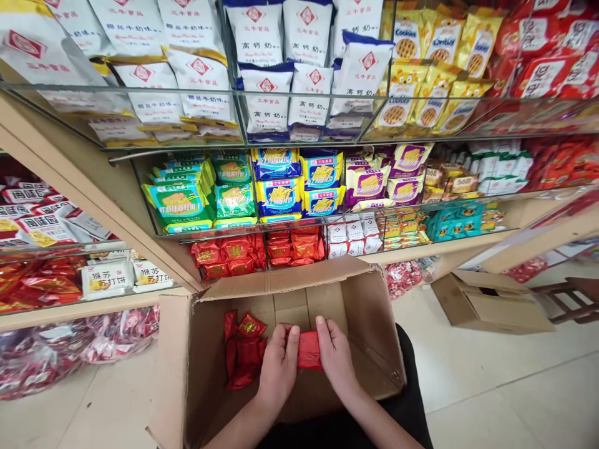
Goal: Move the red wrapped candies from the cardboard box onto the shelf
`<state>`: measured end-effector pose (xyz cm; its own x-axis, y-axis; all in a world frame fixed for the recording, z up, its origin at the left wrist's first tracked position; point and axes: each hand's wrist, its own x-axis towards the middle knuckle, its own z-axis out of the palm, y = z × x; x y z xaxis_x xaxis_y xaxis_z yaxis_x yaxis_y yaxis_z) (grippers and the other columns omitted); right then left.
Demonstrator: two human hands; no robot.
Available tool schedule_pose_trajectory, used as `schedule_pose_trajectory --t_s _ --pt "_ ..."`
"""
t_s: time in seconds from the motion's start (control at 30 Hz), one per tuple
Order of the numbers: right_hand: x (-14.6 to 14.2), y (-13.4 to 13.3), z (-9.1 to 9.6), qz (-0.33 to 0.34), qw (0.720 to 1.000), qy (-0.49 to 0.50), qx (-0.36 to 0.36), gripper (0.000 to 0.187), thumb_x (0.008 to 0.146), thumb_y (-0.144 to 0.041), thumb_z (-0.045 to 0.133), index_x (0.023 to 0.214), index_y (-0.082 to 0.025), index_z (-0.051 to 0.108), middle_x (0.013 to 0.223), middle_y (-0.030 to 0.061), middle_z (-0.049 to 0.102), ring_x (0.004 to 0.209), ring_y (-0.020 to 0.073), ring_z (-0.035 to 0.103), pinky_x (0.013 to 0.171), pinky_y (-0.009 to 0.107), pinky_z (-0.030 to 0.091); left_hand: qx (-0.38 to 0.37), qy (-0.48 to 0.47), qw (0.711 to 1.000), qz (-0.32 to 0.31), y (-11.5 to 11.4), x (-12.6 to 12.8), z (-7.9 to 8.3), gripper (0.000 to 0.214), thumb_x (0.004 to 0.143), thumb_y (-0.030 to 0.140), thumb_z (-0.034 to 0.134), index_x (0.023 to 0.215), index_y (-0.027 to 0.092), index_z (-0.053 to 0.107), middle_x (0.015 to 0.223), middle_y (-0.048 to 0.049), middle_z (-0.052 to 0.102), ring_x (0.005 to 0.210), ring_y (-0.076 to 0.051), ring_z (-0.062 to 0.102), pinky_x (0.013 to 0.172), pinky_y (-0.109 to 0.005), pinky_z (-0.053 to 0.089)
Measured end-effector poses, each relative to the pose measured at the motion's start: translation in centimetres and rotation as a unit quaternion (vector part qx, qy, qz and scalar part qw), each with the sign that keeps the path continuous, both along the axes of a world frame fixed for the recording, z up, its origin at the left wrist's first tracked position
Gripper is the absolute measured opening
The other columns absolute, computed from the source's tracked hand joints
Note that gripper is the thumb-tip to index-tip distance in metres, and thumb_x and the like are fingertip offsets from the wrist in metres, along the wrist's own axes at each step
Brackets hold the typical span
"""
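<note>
An open cardboard box point(365, 324) rests on my lap in front of the shelves. Both hands reach inside it. My left hand point(279, 368) and my right hand point(334, 355) are pressed against the two sides of a stack of red snack packets point(309, 350), gripping it between them. More red packets point(243, 352) stand upright against the box's left inner side, just left of my left hand. On the low shelf beyond the box lie matching red packets point(255, 252).
Glass-fronted shelves hold white, green, blue, purple and yellow snack bags point(281, 187). A second cardboard box point(491, 302) lies on the tiled floor at right, near a wooden stool point(573, 299). Bags of wrapped sweets point(70, 349) sit low at left.
</note>
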<state>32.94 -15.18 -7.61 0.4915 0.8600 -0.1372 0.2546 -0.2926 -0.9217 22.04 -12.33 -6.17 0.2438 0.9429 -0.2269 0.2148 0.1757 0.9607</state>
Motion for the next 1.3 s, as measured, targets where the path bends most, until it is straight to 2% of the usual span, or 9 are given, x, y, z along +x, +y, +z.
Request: schedule_pose_trajectory --t_s 0.2,0.4,0.5,0.57,0.63,0.83,0.97,1.13,1.3 --pt "-0.4 -0.7 0.0 -0.009 0.998 -0.053 0.019 0.039 0.083 -0.049 0.026 0.057 -0.021 0.037 0.051 -0.0021 0.043 0.049 0.0127 0.042 0.051 0.023 0.032 0.046 0.057 0.997 0.030 -0.8 -0.5 -0.8 0.031 0.079 0.048 0.035 0.064 0.021 0.041 0.057 0.0028 0.043 0.052 -0.010 0.044 0.050 -0.021 0.039" --pt "0.2 -1.2 0.5 -0.025 0.995 -0.085 0.044 0.037 0.084 -0.045 0.024 0.059 -0.022 0.038 0.050 -0.0002 0.046 0.048 0.0138 0.044 0.050 0.024 0.034 -0.062 0.006 0.997 0.050 -1.0 0.1 0.2 0.037 0.073 0.057 0.035 0.064 0.022 0.037 0.049 0.0072 0.034 0.034 -0.008 0.039 0.029 -0.019 0.030" --pt "1.1 -1.9 0.3 0.011 0.982 -0.158 0.100 0.033 0.083 -0.041 0.031 0.058 -0.022 0.041 0.050 0.0019 0.050 0.047 0.0149 0.047 0.049 0.026 0.036 -0.228 -0.064 0.971 -0.014 -0.5 -0.4 1.5 0.044 0.071 0.061 0.035 0.067 0.018 0.046 0.052 0.0035 0.047 0.039 -0.009 0.048 0.035 -0.019 0.034" --pt "1.6 -2.4 0.3 0.085 0.964 -0.193 0.161 0.028 0.081 -0.036 0.038 0.060 -0.021 0.048 0.055 0.0047 0.056 0.053 0.0166 0.052 0.055 0.028 0.040 -0.377 -0.136 0.913 -0.078 -0.3 -1.1 2.5 0.048 0.071 0.059 0.036 0.072 0.014 0.051 0.059 -0.0012 0.054 0.044 -0.009 0.052 0.039 -0.018 0.035" --pt "1.6 -2.9 0.9 0.152 0.950 -0.180 0.207 0.021 0.080 -0.029 0.041 0.066 -0.020 0.054 0.063 0.0059 0.059 0.064 0.0183 0.056 0.065 0.031 0.043 -0.429 -0.189 0.878 -0.096 -0.3 -1.9 3.4 0.038 0.070 0.050 0.047 0.079 0.014 0.053 0.065 -0.0021 0.057 0.048 -0.008 0.053 0.042 -0.016 0.036" --pt "0.6 -2.9 3.1 0.109 0.978 0.110 0.139 0.035 0.078 -0.035 0.046 0.110 -0.021 0.045 0.115 0.0103 0.049 0.102 0.0206 0.048 0.081 0.034 0.043 -0.131 -0.185 0.970 -0.082 -0.6 -2.9 5.2 0.040 0.062 0.020 0.065 0.098 0.021 0.047 0.105 -0.0032 0.052 0.097 -0.015 0.051 0.082 -0.026 0.042" --pt "0.0 -2.4 3.0 0.090 0.949 0.299 0.050 0.029 0.080 -0.041 0.043 0.092 -0.018 0.052 0.080 0.0045 0.057 0.068 0.0144 0.054 0.052 0.023 0.045 -0.064 -0.145 0.980 -0.119 -0.8 -2.8 4.8 0.058 0.065 0.020 0.062 0.115 0.024 0.034 0.122 -0.0065 0.041 0.104 -0.018 0.048 0.088 -0.031 0.040" --pt "0.2 -2.7 2.9 0.106 0.965 0.225 0.079 0.026 0.079 -0.039 0.046 0.069 -0.016 0.053 0.061 -0.0010 0.049 0.058 0.0103 0.046 0.052 0.020 0.041 -0.029 -0.021 0.982 -0.185 -0.1 -3.2 5.7 0.044 0.070 0.026 0.057 0.111 0.019 0.045 0.110 -0.0057 0.053 0.102 -0.017 0.049 0.090 -0.030 0.038" --pt "0.4 -3.4 3.1 0.152 0.956 0.226 0.107 0.024 0.075 -0.036 0.053 0.090 -0.018 0.052 0.082 0.0042 0.059 0.076 0.0160 0.054 0.067 0.025 0.043 -0.013 0.033 0.976 -0.213 0.2 -3.3 7.4 0.036 0.072 0.022 0.053 0.107 0.018 0.051 0.102 -0.0048 0.059 0.094 -0.017 0.053 0.085 -0.029 0.041"
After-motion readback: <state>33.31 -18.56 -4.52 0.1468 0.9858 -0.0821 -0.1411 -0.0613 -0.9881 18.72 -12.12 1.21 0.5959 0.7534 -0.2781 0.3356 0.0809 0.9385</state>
